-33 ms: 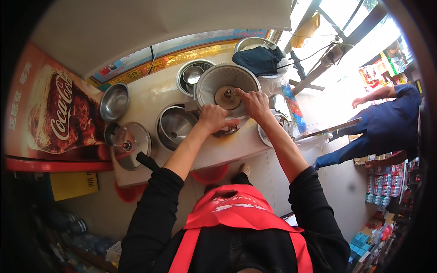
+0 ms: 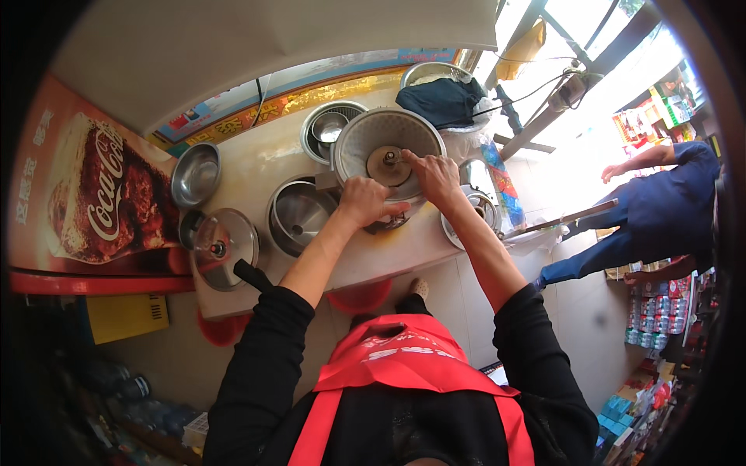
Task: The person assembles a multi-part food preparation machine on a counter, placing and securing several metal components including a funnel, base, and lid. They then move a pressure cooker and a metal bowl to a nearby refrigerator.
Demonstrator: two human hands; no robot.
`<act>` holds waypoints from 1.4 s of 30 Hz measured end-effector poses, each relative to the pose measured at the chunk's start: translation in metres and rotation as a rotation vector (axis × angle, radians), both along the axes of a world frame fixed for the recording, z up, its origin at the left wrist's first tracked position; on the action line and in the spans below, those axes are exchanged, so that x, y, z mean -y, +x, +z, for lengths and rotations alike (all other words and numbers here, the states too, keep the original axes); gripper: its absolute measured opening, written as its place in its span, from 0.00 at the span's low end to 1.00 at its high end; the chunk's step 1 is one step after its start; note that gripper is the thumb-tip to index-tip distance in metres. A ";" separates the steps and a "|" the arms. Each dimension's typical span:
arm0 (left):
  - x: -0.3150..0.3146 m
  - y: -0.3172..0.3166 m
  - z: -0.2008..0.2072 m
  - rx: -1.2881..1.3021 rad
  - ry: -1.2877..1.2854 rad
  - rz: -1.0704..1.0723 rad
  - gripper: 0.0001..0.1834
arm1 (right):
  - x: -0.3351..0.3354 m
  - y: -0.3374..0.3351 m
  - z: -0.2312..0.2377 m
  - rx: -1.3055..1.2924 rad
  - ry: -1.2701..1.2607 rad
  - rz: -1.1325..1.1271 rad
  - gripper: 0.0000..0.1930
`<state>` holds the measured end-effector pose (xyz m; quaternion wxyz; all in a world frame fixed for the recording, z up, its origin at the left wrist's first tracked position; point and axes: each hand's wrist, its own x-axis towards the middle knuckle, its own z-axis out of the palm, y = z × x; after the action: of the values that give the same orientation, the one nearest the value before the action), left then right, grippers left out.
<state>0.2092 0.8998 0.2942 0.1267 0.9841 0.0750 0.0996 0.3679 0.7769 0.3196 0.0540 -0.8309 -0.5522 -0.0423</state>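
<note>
A round metal drum [image 2: 353, 146] with a dimpled inner wall stands on the counter in front of me. At its centre is a pale disc with a short spindle [image 2: 390, 158]. My left hand [image 2: 367, 203] is closed on the drum's near rim, fingers curled over it and thumb pointing right. My right hand [image 2: 437, 179] bends over the right part of the same rim. One of its fingers reaches inward, its tip close to the spindle; whether they touch I cannot tell. The drum's underside is mostly hidden by my hands.
On the counter [image 2: 256, 175] stand a steel pot [image 2: 299, 217], a steel bowl [image 2: 196, 175], a glass lid [image 2: 225, 250] and nested bowls [image 2: 329, 126]. Dark cloth [image 2: 441, 102] lies behind the drum. Red basins [image 2: 361, 297] sit below. A person in blue [image 2: 653, 206] is at the right.
</note>
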 end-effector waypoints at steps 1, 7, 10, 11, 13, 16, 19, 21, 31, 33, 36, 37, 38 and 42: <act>0.000 0.000 0.000 -0.002 -0.007 0.004 0.30 | -0.001 -0.004 0.000 -0.003 0.003 -0.019 0.24; 0.001 0.003 0.007 -0.060 -0.002 0.024 0.30 | -0.002 -0.005 0.000 -0.003 0.037 -0.045 0.14; 0.001 0.002 0.012 -0.029 -0.007 0.014 0.31 | -0.003 0.012 0.005 -0.046 0.143 0.035 0.10; 0.002 0.002 0.012 -0.028 -0.018 0.019 0.30 | -0.003 0.022 0.006 -0.071 0.141 0.021 0.10; 0.003 0.001 0.012 0.007 -0.057 0.017 0.29 | 0.001 0.041 0.000 -0.056 0.165 -0.124 0.07; 0.004 0.004 0.009 0.126 -0.110 0.015 0.31 | 0.036 0.067 -0.038 -0.394 0.481 -0.306 0.10; 0.005 0.008 0.009 0.158 -0.086 -0.002 0.30 | 0.096 0.035 -0.135 -0.833 0.560 -0.387 0.17; 0.006 0.011 0.009 0.163 -0.071 -0.015 0.28 | 0.133 -0.013 -0.219 -1.485 0.490 -0.685 0.19; 0.000 0.018 0.007 0.110 -0.044 -0.047 0.30 | 0.082 -0.077 -0.453 -1.877 0.600 -0.726 0.25; 0.000 0.018 0.012 0.067 -0.114 -0.064 0.28 | 0.066 -0.058 -0.440 -1.506 0.636 -0.705 0.23; -0.013 0.026 0.025 0.163 -0.295 -0.062 0.22 | 0.084 -0.032 -0.411 -1.381 0.533 -0.727 0.20; -0.022 0.031 0.030 0.245 -0.375 -0.002 0.19 | 0.108 -0.034 -0.400 -1.622 0.486 -0.797 0.18; -0.029 0.036 0.032 0.330 -0.448 0.055 0.16 | 0.130 -0.038 -0.393 -1.671 0.471 -0.801 0.18; -0.057 0.079 0.029 0.248 0.098 0.249 0.16 | 0.219 -0.069 -0.375 -1.605 0.317 -0.909 0.17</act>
<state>0.2885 0.9565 0.3229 0.0735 0.9523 0.1752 0.2387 0.2989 0.5577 -0.0552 0.5100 -0.7306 0.0404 0.4522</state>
